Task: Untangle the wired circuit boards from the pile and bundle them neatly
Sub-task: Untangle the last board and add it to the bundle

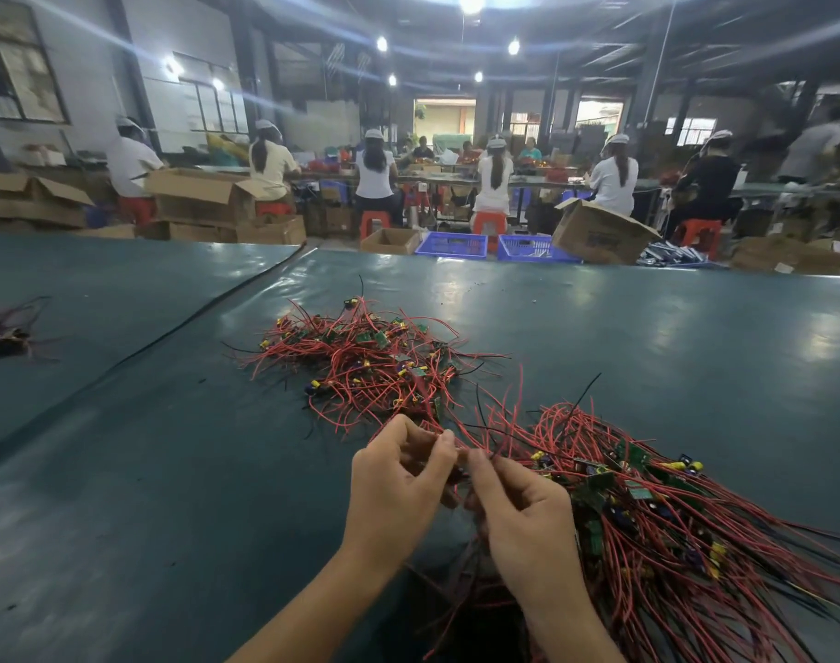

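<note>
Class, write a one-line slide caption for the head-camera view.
Left hand and right hand pinch red wires between tangled pile and gathered bundle on a green table.

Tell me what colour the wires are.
Mostly red wires, a few black; head view shows them.

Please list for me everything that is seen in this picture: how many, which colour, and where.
tangled pile: one, red and green, table centre
gathered heap: one, red, black and green, near right
dark bundle: one, dark, far left
table: one, dark green cover, foreground
crates: two, blue, floor beyond table
cardboard boxes: several, brown, floor behind
stools: several, red, under workers
workers: several, mostly white tops, seated at back benches
left grip: one, bare, pinching red wires
right grip: one, bare, pinching red wires beside it
</note>
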`<action>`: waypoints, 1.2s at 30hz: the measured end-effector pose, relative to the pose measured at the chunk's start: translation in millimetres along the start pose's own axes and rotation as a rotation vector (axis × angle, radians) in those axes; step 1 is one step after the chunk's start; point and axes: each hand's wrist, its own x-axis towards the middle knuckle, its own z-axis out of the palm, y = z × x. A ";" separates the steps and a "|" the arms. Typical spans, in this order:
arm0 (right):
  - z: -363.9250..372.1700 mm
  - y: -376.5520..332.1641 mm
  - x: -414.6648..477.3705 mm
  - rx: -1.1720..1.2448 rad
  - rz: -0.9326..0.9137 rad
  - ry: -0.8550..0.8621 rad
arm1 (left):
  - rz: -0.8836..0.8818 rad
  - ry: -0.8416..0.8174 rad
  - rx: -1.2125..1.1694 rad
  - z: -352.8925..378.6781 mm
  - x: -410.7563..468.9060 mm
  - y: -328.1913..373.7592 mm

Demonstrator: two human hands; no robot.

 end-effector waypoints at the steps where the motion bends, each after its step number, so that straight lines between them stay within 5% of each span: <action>1: -3.2 0.7 2.0 0.002 0.023 0.053 | -0.035 -0.007 -0.029 0.1 0.7 1.7; 5: -7.8 0.5 5.4 0.027 0.082 0.124 | -0.227 -0.160 -0.199 -2.0 3.1 6.2; 10: -3.8 -5.1 2.1 0.040 0.021 0.066 | -0.227 -0.347 -0.182 -1.8 2.7 10.5; 17: -3.8 -2.0 6.1 0.084 0.127 0.175 | -0.279 -0.357 -0.204 0.1 1.2 11.3; 26: -32.3 -16.6 18.5 0.476 0.246 0.404 | -0.381 -0.255 -0.292 -10.1 10.7 16.5; 36: 2.0 -8.7 0.9 0.054 0.053 0.197 | -0.270 -0.365 -0.197 -3.2 0.2 18.2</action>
